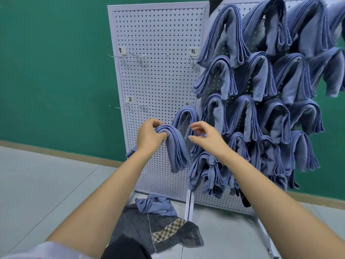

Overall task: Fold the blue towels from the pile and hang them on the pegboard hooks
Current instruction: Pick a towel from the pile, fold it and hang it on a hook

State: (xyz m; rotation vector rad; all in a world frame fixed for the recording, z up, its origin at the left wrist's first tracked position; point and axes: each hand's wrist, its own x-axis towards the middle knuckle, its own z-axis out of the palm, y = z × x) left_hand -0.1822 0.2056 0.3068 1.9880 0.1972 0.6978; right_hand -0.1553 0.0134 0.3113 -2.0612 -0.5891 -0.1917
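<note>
My left hand point(149, 135) grips the top fold of a folded blue towel point(176, 150), which drapes down in front of the left white pegboard point(158, 75). Just right of it, my right hand point(206, 137) hovers with fingers loosely spread, holding nothing, close to a hung blue towel point(185, 116) on a low hook. Several folded blue towels point(261, 81) hang in rows across the right pegboard. One crumpled blue towel point(155, 204) lies on the floor below, the rest of the pile.
Bare metal hooks point(139, 56) with small labels stick out of the left pegboard's upper and middle rows. A grey and plaid cloth point(158, 230) lies on the grey floor beneath the crumpled towel. A green wall point(56, 71) stands behind the boards.
</note>
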